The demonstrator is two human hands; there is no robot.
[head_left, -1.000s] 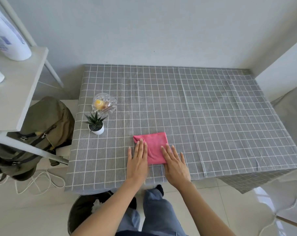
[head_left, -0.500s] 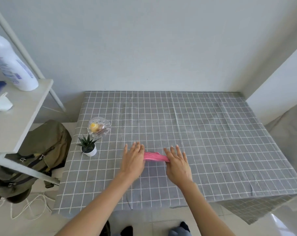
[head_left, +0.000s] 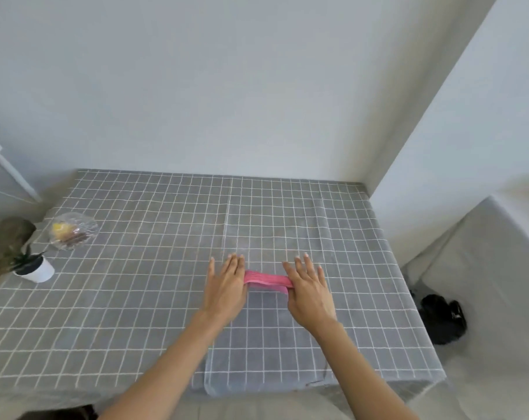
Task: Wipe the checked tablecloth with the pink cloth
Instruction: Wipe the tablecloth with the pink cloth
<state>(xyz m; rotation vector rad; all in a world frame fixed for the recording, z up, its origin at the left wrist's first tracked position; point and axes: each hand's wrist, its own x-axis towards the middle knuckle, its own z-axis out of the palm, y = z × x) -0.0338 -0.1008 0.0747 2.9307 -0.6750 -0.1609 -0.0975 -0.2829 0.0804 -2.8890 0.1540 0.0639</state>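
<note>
The pink cloth (head_left: 266, 279) lies on the grey checked tablecloth (head_left: 154, 237), right of the table's middle. My left hand (head_left: 225, 286) rests flat on the cloth's left end with fingers stretched forward. My right hand (head_left: 310, 287) presses flat on its right end. Only a narrow pink strip shows between the two hands; the rest is hidden under my palms. The strip's near edge looks slightly lifted off the tablecloth.
A clear glass bowl (head_left: 73, 231) with something yellow inside and a small potted plant (head_left: 33, 267) stand at the table's left edge. An olive bag (head_left: 2, 237) sits beyond that edge. A dark object (head_left: 441, 316) lies on the floor at the right. Walls close the back and right.
Both hands have slid the pink cloth away from me, from the near edge toward the table's middle and to the right. The head camera has tilted up and shifted right.
</note>
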